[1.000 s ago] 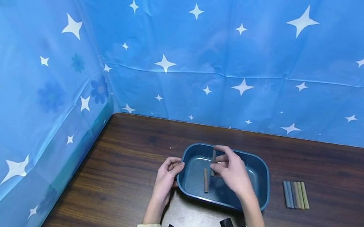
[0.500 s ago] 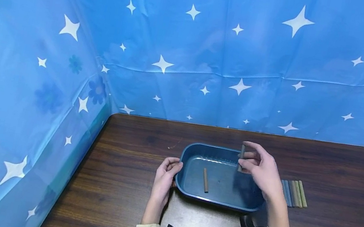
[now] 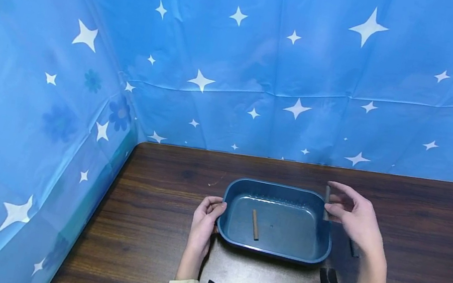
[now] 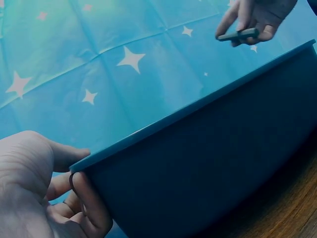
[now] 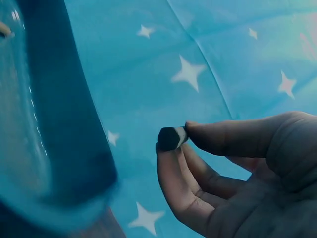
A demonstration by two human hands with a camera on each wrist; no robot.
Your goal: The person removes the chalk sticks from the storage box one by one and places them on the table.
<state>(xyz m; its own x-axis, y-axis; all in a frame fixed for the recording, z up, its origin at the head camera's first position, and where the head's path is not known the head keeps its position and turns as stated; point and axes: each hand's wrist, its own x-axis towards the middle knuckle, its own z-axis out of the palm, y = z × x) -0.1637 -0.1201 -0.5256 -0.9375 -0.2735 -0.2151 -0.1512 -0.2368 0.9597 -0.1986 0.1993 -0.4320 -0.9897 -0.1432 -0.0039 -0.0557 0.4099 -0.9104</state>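
Note:
A deep blue rectangular tray (image 3: 270, 255) with rounded corners stands on the table. My left hand (image 3: 203, 223) grips its left rim, with the thumb and fingers on either side of the wall in the left wrist view. On the tray's floor, toward the left, lies a brown stick (image 3: 255, 225). Just above the tray's right end, my right hand (image 3: 359, 223) pinches a dark grey stick (image 3: 327, 202) between thumb and fingers. The right wrist view shows this stick (image 5: 170, 139) end-on, its dark tip looking six-sided.
Right of the tray, a bluish stick (image 3: 353, 248) shows partly on the dark wooden table (image 3: 425, 278); my right hand and forearm cover what lies beside it. A blue star-patterned cloth (image 3: 244, 64) hangs behind the table and along its left side.
My right hand has lifted the dark grey stick out of the tray and carried it rightward to the tray's right end. The left hand keeps its hold on the rim.

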